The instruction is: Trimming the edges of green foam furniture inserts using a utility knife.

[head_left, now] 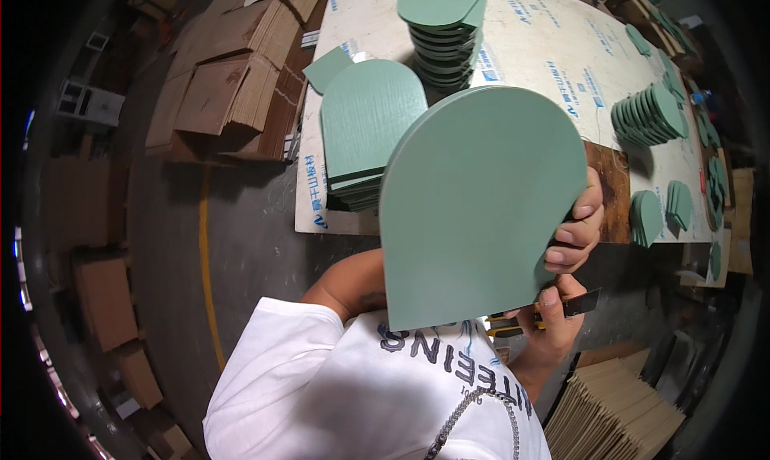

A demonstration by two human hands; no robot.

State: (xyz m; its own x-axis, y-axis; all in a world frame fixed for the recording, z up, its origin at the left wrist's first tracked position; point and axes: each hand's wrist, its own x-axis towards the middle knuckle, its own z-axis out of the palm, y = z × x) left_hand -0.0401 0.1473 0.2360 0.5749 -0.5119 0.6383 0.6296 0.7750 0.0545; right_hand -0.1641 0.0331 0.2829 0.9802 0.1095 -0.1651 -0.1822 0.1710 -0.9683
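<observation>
A big green arch-shaped board (pixel 481 211) is held up close in front of the person, flat edge down at the chest and rounded end up, hiding much of the worktop (pixel 545 51) behind it. One hand (pixel 573 227) has its grip closed on the board's right edge: the fingers (pixel 571 237) curl round that edge onto the near face, nails showing. Which of the person's hands this is cannot be told for sure, as the wrist is hidden behind the board; it reads as the left hand, whose forearm (pixel 353 283) passes behind the board's lower left edge. Just below the board's lower right corner, the right hand (pixel 549 324) is closed round a yellow-and-black scraper (pixel 545 312), thumb up against the board's bottom corner and the dark blade sticking out to the right. Behind the board, at its upper left, a stack of matching green boards (pixel 369 131) lies on the worktop, and above the board stands a taller stack of smaller green pieces (pixel 445 31). To the right of the board, more green pieces (pixel 650 115) lean in a fanned row. Below the board's right corner lies a pile of tan sheets (pixel 613 408)
</observation>
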